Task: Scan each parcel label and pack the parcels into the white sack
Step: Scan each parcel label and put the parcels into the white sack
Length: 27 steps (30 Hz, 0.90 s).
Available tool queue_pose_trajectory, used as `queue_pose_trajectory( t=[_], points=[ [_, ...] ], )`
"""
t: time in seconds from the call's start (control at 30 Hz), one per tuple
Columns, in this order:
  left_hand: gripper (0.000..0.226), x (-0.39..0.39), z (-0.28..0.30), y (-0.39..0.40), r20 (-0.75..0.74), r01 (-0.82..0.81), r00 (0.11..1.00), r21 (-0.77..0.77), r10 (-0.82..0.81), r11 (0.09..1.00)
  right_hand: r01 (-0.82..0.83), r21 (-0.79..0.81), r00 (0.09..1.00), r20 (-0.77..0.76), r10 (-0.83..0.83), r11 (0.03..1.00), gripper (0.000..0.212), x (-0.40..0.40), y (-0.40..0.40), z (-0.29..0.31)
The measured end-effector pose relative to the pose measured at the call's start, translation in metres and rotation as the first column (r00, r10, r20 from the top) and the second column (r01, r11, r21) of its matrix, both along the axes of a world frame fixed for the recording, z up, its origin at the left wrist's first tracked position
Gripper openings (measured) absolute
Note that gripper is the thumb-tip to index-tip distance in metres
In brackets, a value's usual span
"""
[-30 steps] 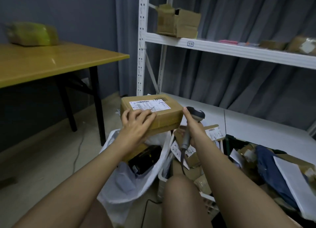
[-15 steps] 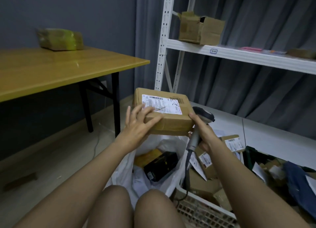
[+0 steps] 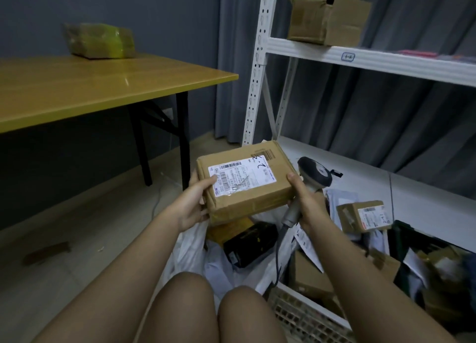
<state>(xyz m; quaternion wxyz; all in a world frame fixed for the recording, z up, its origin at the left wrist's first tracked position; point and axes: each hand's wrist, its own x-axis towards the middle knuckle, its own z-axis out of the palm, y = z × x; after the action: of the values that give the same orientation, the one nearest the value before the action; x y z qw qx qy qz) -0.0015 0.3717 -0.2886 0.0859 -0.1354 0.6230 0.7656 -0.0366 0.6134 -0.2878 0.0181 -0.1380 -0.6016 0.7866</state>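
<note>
**Parcel over the sack, scanner at the ready**

While we held the brown cardboard parcel (image 3: 247,183) above the open white plastic sack (image 3: 190,247), our left hand (image 3: 194,203) gripped its left end, thumb curled onto the white shipping label (image 3: 240,175). Our right hand (image 3: 306,203) did double duty: its thumb pressed the parcel's right edge while its fingers were wrapped around the handle of the grey handheld barcode scanner (image 3: 313,176). To finish this step well, we judged the parcel should be lowered flat into the sack, clear of the scanner's cord. We counted two parcels already inside the sack, one yellow-brown and one black (image 3: 248,242); one scanner; one labelled small brown box (image 3: 363,215) further right; and several more parcels, too jumbled to count, in the white lattice crate (image 3: 306,317).
</note>
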Motion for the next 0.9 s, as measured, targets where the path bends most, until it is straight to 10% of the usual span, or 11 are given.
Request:
queue_pose_trajectory(
  t=[0.23,0.53,0.9],
  points=[
    [0.086,-0.011,0.009,0.007,-0.232,-0.193,0.961,-0.188,0.147,0.963,0.081,0.284,0.996,-0.047,-0.071,0.955,0.069,-0.002,0.030,-0.012],
    [0.100,-0.041,0.033,0.050,-0.170,0.279,0.842,-0.676,-0.513,0.682,-0.351,0.504,0.871,-0.134,0.473,0.789,0.049,-0.002,0.049,0.022],
    [0.088,-0.051,0.026,0.107,-0.150,0.394,0.733,-0.702,-0.663,0.594,-0.522,0.410,0.803,-0.060,0.593,0.748,0.064,-0.001,0.097,0.002]
  ],
)
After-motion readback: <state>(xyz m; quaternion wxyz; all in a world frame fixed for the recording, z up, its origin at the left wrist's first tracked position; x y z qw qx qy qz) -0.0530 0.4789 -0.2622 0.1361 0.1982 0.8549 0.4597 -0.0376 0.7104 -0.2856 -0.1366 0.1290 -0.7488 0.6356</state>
